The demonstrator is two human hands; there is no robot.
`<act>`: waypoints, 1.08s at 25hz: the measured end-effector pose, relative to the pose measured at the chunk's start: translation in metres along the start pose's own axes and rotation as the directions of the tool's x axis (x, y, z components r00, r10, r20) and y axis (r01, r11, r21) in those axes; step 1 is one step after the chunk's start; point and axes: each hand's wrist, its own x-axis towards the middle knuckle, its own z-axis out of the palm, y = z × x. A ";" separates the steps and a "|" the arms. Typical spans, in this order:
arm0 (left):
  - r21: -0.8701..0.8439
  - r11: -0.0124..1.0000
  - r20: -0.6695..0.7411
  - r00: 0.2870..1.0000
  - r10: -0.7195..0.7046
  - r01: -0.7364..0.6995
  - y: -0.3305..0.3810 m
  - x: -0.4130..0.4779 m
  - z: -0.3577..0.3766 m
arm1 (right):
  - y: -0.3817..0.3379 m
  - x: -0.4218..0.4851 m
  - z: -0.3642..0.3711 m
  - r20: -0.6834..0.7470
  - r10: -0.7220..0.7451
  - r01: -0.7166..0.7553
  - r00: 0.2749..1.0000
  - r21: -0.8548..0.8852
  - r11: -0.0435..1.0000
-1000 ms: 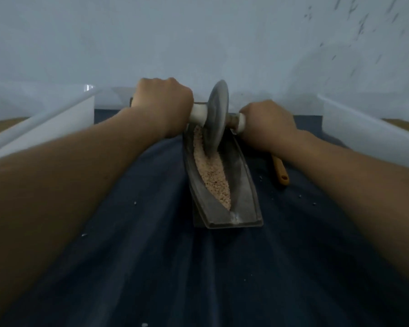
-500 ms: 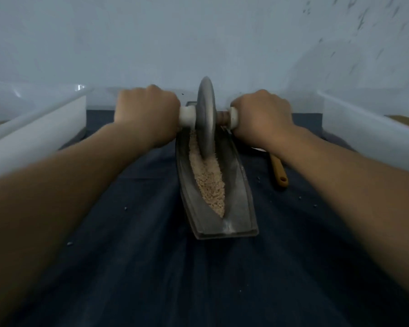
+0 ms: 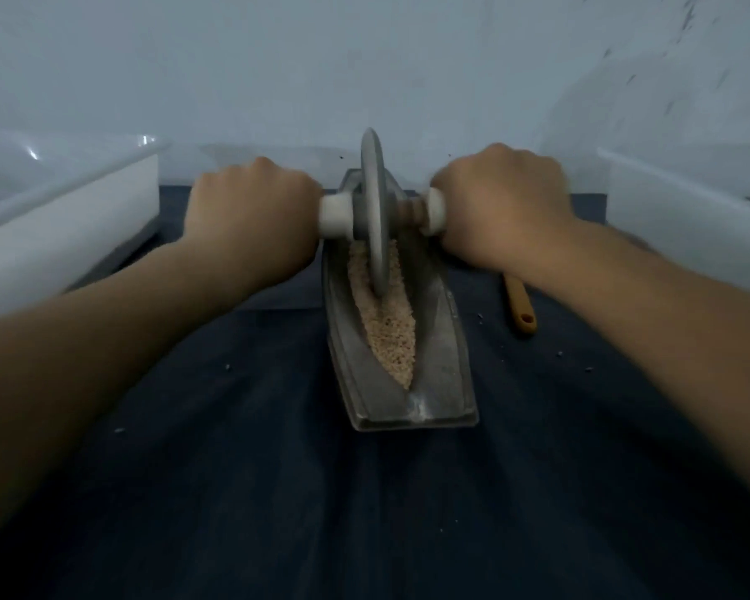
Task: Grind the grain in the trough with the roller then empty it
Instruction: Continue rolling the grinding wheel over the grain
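Head view, frame centre: left hand [image 3: 252,214] and right hand [image 3: 501,205], fingers curled, grip the handles of the roller [image 3: 375,218], standing upright in grain [image 3: 386,322] inside the trough [image 3: 438,361].

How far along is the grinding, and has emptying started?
Done: grain is loaded in the trough; it looks coarse, though blur limits that. In hand: left hand and right hand grip the roller handles, its disc standing in the grain at the far half. Left: probably more rolling, then emptying; the pile sits in the trough.
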 end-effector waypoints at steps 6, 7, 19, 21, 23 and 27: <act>0.002 0.999 0.018 0.999 0.034 -0.034 -0.001 0.003 -0.014 | 0.001 -0.007 -0.005 -0.004 0.014 -0.014 1.000 0.033 0.999; 0.002 0.997 -0.058 0.996 0.071 -0.071 -0.003 -0.018 -0.021 | 0.005 -0.027 -0.008 -0.087 -0.032 0.033 0.996 0.005 0.999; 0.026 1.000 0.112 0.994 0.000 -0.003 0.008 0.025 -0.015 | -0.009 0.011 0.003 0.088 0.099 -0.109 0.991 0.126 0.986; 0.072 0.993 -0.006 0.995 0.095 -0.094 0.002 -0.003 -0.027 | 0.004 -0.021 0.001 0.018 0.044 -0.046 0.999 0.111 0.993; 0.055 0.985 -0.089 0.982 0.169 -0.165 -0.005 -0.036 -0.042 | 0.012 -0.059 -0.011 -0.142 -0.012 0.024 0.990 0.084 0.996; 0.020 0.989 -0.104 0.983 0.149 -0.147 -0.009 -0.028 -0.023 | 0.009 -0.046 -0.015 -0.119 -0.051 0.046 0.992 -0.042 0.998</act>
